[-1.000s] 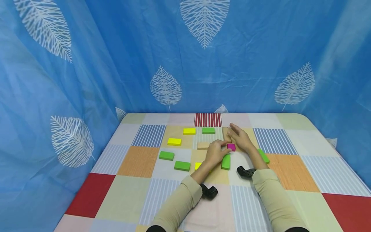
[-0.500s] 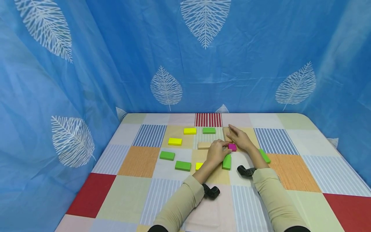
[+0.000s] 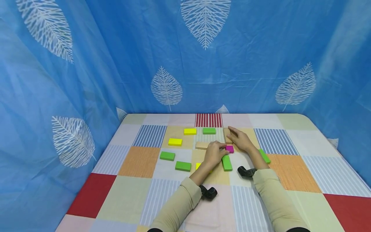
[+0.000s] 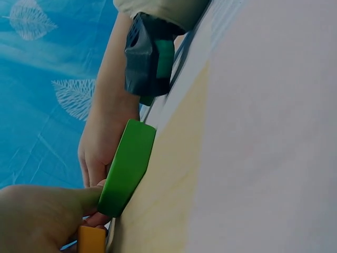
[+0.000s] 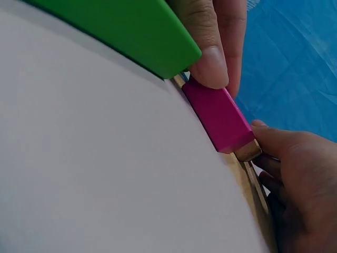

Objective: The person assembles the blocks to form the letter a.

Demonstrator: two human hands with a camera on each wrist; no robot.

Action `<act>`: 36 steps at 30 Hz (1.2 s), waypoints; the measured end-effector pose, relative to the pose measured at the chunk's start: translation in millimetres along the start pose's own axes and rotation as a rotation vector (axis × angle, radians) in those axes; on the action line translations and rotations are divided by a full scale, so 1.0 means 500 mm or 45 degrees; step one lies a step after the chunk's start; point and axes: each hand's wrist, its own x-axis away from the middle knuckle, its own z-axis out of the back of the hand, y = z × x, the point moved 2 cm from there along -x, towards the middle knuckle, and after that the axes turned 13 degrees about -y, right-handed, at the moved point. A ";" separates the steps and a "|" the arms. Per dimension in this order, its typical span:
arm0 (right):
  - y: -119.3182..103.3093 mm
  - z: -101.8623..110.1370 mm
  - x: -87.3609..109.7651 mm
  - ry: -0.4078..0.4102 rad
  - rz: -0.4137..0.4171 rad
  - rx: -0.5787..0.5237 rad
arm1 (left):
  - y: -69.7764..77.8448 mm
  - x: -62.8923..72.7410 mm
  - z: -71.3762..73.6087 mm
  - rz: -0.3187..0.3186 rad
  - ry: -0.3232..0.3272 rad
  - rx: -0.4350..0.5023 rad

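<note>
My left hand (image 3: pixel 214 155) pinches a small magenta block (image 3: pixel 229 149), its thumb at the block's end in the right wrist view. A wooden block (image 3: pixel 227 135) lies just beyond the magenta block, pointing away from me. My right hand (image 3: pixel 242 140) rests its fingers along the right side of that wooden block. Another wooden block (image 3: pixel 201 145) lies crosswise, partly hidden by the left hand. Right below the left fingertips is a green block (image 3: pixel 227 163), also large in the right wrist view (image 5: pixel 121 31). A yellow block (image 3: pixel 198 165) is partly behind the left wrist.
Two green blocks (image 3: pixel 167 156) lie left of the left hand, with yellow blocks (image 3: pixel 175 142) farther back. One green block (image 3: pixel 209 131) is near the far side, another (image 3: pixel 264 156) beside the right forearm. Black wrist cameras (image 3: pixel 209 193) hang under both sleeves. Blue curtains (image 3: pixel 246 80) surround the patchwork-covered table (image 3: pixel 130 193).
The left hand has drawn the magenta block slightly left and toward me. The right fingers have slid a little nearer, showing more of the wooden block. The green block below has turned slightly.
</note>
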 end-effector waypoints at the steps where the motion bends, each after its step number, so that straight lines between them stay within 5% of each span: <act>1: 0.001 0.000 0.002 0.003 -0.007 0.009 | 0.000 0.002 0.001 -0.004 0.002 0.002; 36: -0.003 -0.020 0.028 0.115 -0.018 0.029 | -0.007 0.002 -0.001 0.008 0.008 0.053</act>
